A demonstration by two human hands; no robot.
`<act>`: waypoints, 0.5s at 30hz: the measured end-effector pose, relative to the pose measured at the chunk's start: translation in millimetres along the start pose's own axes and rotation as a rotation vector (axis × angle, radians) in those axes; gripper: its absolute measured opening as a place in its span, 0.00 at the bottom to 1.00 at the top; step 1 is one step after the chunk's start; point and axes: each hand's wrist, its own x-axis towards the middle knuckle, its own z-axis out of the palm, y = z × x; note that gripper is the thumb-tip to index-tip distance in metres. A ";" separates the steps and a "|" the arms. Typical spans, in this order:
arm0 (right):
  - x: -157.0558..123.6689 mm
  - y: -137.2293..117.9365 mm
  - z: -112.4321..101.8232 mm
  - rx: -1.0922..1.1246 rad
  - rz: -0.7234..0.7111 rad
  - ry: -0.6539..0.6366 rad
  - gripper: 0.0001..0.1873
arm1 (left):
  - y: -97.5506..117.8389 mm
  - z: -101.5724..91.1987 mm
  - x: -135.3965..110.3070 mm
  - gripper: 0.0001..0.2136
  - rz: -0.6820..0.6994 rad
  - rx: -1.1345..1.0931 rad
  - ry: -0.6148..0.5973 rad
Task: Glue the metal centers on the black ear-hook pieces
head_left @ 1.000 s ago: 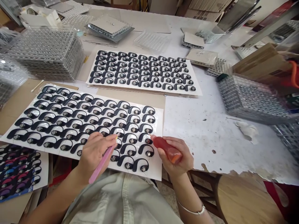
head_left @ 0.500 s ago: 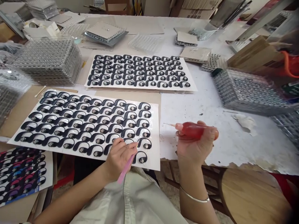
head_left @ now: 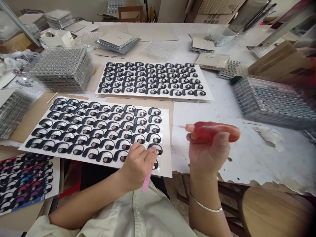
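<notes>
Carefully, a right hand pinches a pink stick over the lower right corner of a white sheet of black ear-hook earbuds, while a left hand clenches a red squeeze bottle, its fine tip aimed toward the sheet, above a paint-chipped white worktable.

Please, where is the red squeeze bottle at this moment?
In the head view, the red squeeze bottle is held in the person's right hand, over the white table, just right of the sheet of black earphone pieces.
</notes>
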 end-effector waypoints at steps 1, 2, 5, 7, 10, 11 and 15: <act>-2.3 2.2 1.8 -0.009 0.015 -0.001 0.21 | -1.8 2.3 1.9 0.08 0.004 0.002 -0.006; -4.4 4.4 3.3 -0.015 0.036 -0.005 0.21 | -3.3 4.0 3.7 0.09 0.007 0.007 -0.011; -9.4 9.3 5.9 -0.023 0.064 -0.034 0.18 | -6.0 6.5 7.4 0.09 0.008 0.027 -0.022; -12.2 10.9 6.6 -0.034 0.026 -0.066 0.16 | -6.6 7.5 8.0 0.09 0.003 0.037 -0.037; -17.9 12.5 7.1 -0.095 -0.058 -0.112 0.16 | -6.8 8.7 7.2 0.09 -0.008 0.072 -0.038; -20.2 13.2 7.2 -0.128 -0.086 -0.125 0.15 | -6.7 9.0 6.8 0.09 -0.005 0.086 -0.034; -28.3 16.1 7.3 -0.318 -0.268 -0.196 0.13 | -5.4 8.9 5.7 0.08 0.037 0.125 -0.052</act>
